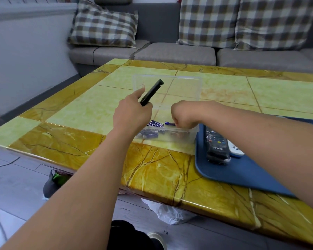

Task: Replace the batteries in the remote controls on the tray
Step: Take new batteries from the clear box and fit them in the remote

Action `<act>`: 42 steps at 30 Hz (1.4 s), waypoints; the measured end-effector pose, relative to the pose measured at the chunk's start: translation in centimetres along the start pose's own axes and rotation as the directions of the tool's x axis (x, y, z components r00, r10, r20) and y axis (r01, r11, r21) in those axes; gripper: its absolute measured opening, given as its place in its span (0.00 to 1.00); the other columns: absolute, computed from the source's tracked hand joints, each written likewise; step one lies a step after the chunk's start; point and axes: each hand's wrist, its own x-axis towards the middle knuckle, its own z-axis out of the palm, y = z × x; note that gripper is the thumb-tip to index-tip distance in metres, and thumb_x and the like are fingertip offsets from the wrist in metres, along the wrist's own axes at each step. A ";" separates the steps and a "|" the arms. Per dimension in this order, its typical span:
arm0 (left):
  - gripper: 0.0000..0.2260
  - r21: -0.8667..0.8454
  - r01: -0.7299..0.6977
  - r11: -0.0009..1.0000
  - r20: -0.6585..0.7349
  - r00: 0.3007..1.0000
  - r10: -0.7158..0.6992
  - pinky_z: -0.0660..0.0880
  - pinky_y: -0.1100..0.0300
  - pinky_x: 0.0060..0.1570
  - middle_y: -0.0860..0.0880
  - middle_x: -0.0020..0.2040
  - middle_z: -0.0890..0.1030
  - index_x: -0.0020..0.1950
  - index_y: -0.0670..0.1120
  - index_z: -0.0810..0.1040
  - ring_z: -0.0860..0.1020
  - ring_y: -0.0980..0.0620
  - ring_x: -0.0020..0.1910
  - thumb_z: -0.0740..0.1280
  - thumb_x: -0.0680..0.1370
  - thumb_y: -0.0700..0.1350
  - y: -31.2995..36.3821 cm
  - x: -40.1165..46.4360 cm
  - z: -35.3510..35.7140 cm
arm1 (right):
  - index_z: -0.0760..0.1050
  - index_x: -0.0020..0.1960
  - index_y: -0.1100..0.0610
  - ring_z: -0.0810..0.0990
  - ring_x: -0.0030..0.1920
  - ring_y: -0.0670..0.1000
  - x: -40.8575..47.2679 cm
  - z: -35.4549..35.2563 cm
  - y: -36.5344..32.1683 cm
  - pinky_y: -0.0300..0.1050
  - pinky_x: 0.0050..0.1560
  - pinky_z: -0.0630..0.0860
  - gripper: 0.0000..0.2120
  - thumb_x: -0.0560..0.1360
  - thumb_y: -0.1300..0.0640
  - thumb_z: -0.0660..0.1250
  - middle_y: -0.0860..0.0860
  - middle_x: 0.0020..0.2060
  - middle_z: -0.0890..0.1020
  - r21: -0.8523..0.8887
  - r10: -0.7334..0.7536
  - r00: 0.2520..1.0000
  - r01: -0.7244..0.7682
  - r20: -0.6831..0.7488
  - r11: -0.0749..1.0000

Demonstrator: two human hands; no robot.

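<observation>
- I see the black remote (152,92) gripped in my left hand (132,114), fingers closed around its lower end; it is lifted and tilted above the clear plastic box (197,87).
- My right hand (183,114) reaches down into the near end of this box, fingers curled downward; I cannot tell if they pinch something.
- The batteries (153,130), blue and dark, lie loose in the near left part of the box, just beside the right hand.
- The blue tray (242,172) touches the box at its right side and its near corner goes over the table (79,109) edge; two more remotes (218,147) lie on it.
- The left part of the table is open surface up to its edge.
</observation>
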 end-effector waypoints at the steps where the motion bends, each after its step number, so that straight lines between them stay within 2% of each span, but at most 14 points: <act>1: 0.26 -0.001 0.003 1.000 -0.003 1.000 -0.003 0.82 0.49 0.47 0.49 0.54 0.84 0.75 0.59 0.69 0.83 0.49 0.46 0.63 0.77 0.47 -0.1 0.1 0.0 | 0.82 0.54 0.65 0.69 0.37 0.52 0.1 0.0 0.0 0.42 0.36 0.68 0.11 0.75 0.61 0.68 0.61 0.48 0.83 0.032 -0.001 1.000 0.000 0.012 0.999; 3: 0.26 -0.019 0.007 1.000 -0.007 1.000 -0.007 0.82 0.49 0.47 0.49 0.53 0.85 0.75 0.59 0.70 0.83 0.49 0.45 0.63 0.76 0.47 -0.2 0.2 0.0 | 0.80 0.60 0.66 0.64 0.35 0.48 0.1 0.1 0.2 0.40 0.35 0.65 0.15 0.74 0.65 0.65 0.63 0.58 0.81 0.112 -0.013 1.000 0.011 0.013 0.994; 5: 0.26 -0.033 0.006 0.999 -0.010 1.000 -0.007 0.83 0.48 0.47 0.48 0.53 0.85 0.75 0.58 0.70 0.83 0.48 0.45 0.63 0.76 0.47 -0.4 0.3 0.1 | 0.79 0.60 0.68 0.62 0.35 0.48 0.1 0.2 0.3 0.40 0.35 0.63 0.16 0.73 0.67 0.62 0.64 0.59 0.79 0.171 -0.008 1.000 0.009 -0.008 0.985; 8: 0.25 -0.035 0.004 0.999 -0.011 1.000 -0.004 0.82 0.47 0.47 0.48 0.53 0.85 0.74 0.58 0.71 0.83 0.49 0.44 0.63 0.76 0.47 -0.6 0.4 0.2 | 0.81 0.55 0.68 0.66 0.36 0.50 0.0 0.5 0.6 0.41 0.36 0.65 0.13 0.74 0.66 0.64 0.64 0.55 0.81 0.191 -0.033 0.999 0.039 -0.033 0.981; 10: 0.24 -0.053 0.010 0.999 -0.016 1.000 -0.011 0.82 0.49 0.46 0.48 0.51 0.85 0.73 0.58 0.72 0.83 0.49 0.43 0.64 0.76 0.47 -0.6 0.5 0.2 | 0.83 0.50 0.63 0.73 0.38 0.51 -0.6 0.3 1.0 0.40 0.36 0.69 0.08 0.75 0.60 0.68 0.58 0.45 0.84 0.206 -0.084 0.993 0.098 -0.080 0.974; 13: 0.20 -0.125 0.037 0.992 -0.042 0.998 -0.043 0.78 0.56 0.37 0.49 0.48 0.85 0.68 0.55 0.77 0.82 0.50 0.39 0.64 0.77 0.45 -0.4 0.6 0.1 | 0.83 0.49 0.58 0.77 0.36 0.47 -1.8 0.1 1.6 0.38 0.34 0.69 0.06 0.74 0.56 0.73 0.48 0.37 0.82 0.380 -0.109 0.961 0.203 -0.255 0.903; 18: 0.12 -0.232 0.091 0.968 -0.047 0.993 -0.105 0.67 0.64 0.27 0.48 0.39 0.85 0.62 0.51 0.78 0.72 0.59 0.23 0.66 0.79 0.46 0.8 0.2 -0.3 | 0.78 0.63 0.45 0.81 0.42 0.47 -5.8 0.2 0.9 0.41 0.46 0.77 0.17 0.77 0.60 0.70 0.50 0.43 0.83 0.568 -0.068 0.856 0.397 -0.512 0.721; 20: 0.10 -0.308 0.110 0.945 0.047 0.994 -0.100 0.70 0.63 0.29 0.48 0.36 0.84 0.57 0.46 0.78 0.73 0.56 0.24 0.68 0.79 0.49 2.1 -0.6 -0.7 | 0.77 0.64 0.48 0.81 0.40 0.50 -7.9 0.0 1.3 0.43 0.46 0.78 0.17 0.78 0.63 0.69 0.55 0.43 0.84 0.730 0.034 0.828 0.474 -0.560 0.493; 22: 0.16 -0.451 0.194 0.871 0.244 0.966 -0.089 0.71 0.58 0.31 0.48 0.32 0.80 0.56 0.43 0.77 0.73 0.52 0.25 0.70 0.78 0.54 3.8 -2.1 -0.9 | 0.76 0.64 0.53 0.79 0.39 0.50 -10.0 0.4 3.0 0.42 0.43 0.78 0.16 0.78 0.65 0.68 0.58 0.42 0.85 0.859 0.186 0.840 0.508 -0.511 0.062; 25: 0.22 -0.562 0.415 0.716 0.580 0.815 -0.018 0.73 0.58 0.29 0.48 0.29 0.74 0.51 0.43 0.72 0.73 0.49 0.27 0.65 0.78 0.63 6.6 -4.6 0.0 | 0.76 0.64 0.54 0.80 0.37 0.48 -12.2 2.2 5.7 0.36 0.37 0.78 0.15 0.79 0.65 0.64 0.56 0.41 0.82 0.793 0.277 0.918 0.387 -0.284 -0.470; 29: 0.18 -0.486 0.501 0.716 0.746 0.665 0.041 0.73 0.59 0.25 0.45 0.33 0.77 0.54 0.42 0.74 0.75 0.48 0.27 0.57 0.84 0.57 8.9 -6.2 3.3 | 0.74 0.63 0.56 0.78 0.34 0.47 -14.1 4.6 8.4 0.33 0.31 0.75 0.14 0.80 0.66 0.61 0.56 0.41 0.79 0.653 0.248 0.965 0.243 -0.086 -0.718; 35: 0.13 -0.472 0.487 0.735 0.783 0.615 0.095 0.78 0.54 0.32 0.41 0.39 0.82 0.61 0.44 0.73 0.80 0.45 0.32 0.54 0.86 0.49 12.5 -7.9 8.3 | 0.70 0.57 0.57 0.61 0.24 0.43 -17.8 6.0 11.2 0.32 0.20 0.59 0.08 0.83 0.66 0.55 0.54 0.34 0.71 0.600 0.352 0.934 0.247 0.061 -0.761; 37: 0.14 -0.471 0.476 0.743 0.787 0.607 0.110 0.77 0.55 0.31 0.41 0.39 0.82 0.59 0.42 0.74 0.79 0.44 0.32 0.54 0.86 0.49 13.0 -8.2 9.7 | 0.70 0.58 0.58 0.59 0.22 0.43 -18.5 6.0 11.2 0.33 0.18 0.57 0.06 0.83 0.64 0.57 0.54 0.33 0.70 0.699 0.426 0.902 0.261 0.068 -0.666; 42: 0.17 -0.443 0.515 0.734 0.842 0.519 0.144 0.72 0.58 0.28 0.43 0.36 0.77 0.54 0.44 0.77 0.73 0.45 0.28 0.55 0.84 0.55 16.3 -10.1 13.5 | 0.71 0.61 0.57 0.64 0.17 0.40 -22.7 6.5 13.4 0.34 0.17 0.57 0.07 0.83 0.59 0.61 0.56 0.38 0.78 0.928 0.671 0.740 0.270 -0.030 -0.256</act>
